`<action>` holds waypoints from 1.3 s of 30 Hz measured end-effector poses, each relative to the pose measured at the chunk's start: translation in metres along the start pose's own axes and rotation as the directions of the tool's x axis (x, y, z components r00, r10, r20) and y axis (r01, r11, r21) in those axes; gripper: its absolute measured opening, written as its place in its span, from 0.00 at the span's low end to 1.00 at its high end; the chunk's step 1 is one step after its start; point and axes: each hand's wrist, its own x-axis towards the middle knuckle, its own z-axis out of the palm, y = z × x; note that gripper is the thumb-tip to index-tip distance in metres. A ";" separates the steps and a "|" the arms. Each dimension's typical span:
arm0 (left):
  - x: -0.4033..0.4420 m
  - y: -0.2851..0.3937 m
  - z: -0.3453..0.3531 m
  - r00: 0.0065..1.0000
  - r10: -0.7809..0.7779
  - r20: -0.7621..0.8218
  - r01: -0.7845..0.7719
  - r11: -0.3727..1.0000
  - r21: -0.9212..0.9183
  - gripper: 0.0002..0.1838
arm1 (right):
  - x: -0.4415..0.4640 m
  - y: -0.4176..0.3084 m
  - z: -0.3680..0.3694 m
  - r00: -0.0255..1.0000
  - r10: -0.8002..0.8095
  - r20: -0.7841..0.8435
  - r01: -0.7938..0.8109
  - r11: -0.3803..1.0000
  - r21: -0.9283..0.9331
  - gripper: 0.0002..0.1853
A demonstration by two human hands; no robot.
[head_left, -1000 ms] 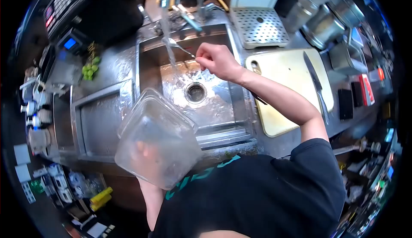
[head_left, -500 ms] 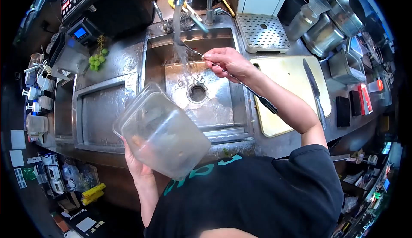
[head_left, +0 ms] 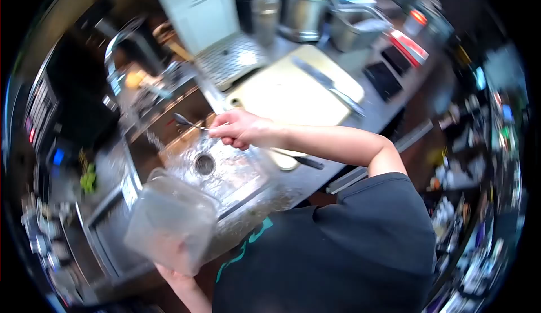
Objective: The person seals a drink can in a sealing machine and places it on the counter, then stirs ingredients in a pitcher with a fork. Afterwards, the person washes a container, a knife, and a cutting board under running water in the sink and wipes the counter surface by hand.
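My right hand point(head_left: 239, 128) is closed on a metal spoon point(head_left: 183, 120), whose bowl end points left over the sink point(head_left: 234, 175). A dark handle end point(head_left: 309, 162) shows beyond the wrist, below my forearm. My left hand point(head_left: 176, 251) holds a cloudy clear plastic container point(head_left: 169, 220) at the sink's near left side; its fingers show blurred through the wall. The drain point(head_left: 204, 164) lies between the container and my right hand. Motion blurs much of the view.
Right of the sink is a cream cutting board point(head_left: 298, 93) with a knife point(head_left: 324, 82) on it. Behind stand a drip tray point(head_left: 231, 60), a white dispenser point(head_left: 200, 11) and metal containers point(head_left: 304, 14). Green grapes point(head_left: 88, 179) lie at left; the faucet point(head_left: 112, 67) is at the back left.
The whole view has turned and shifted, so the sink now sits farther left and tilted. Both hands still hold the spoon and the container.
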 end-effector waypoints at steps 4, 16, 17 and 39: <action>0.011 0.001 0.102 0.970 0.243 0.017 -0.242 0.955 0.171 0.14 | -0.065 0.009 -0.027 0.941 -0.307 -0.141 0.273 0.937 -0.218 0.10; -0.015 -0.087 0.291 0.229 -0.105 0.968 -0.879 -0.450 0.159 0.12 | -0.198 0.031 -0.019 0.765 -0.491 -0.416 0.222 0.809 -0.545 0.27; -0.015 -0.091 0.287 0.222 -0.104 0.969 -0.888 -0.432 0.158 0.14 | -0.196 0.028 -0.017 0.789 -0.475 -0.390 0.227 0.815 -0.533 0.29; -0.299 0.049 -0.031 0.113 0.991 0.065 0.213 -0.088 0.973 0.14 | 0.066 -0.007 0.327 0.295 -0.229 0.928 0.923 -0.182 -0.338 0.10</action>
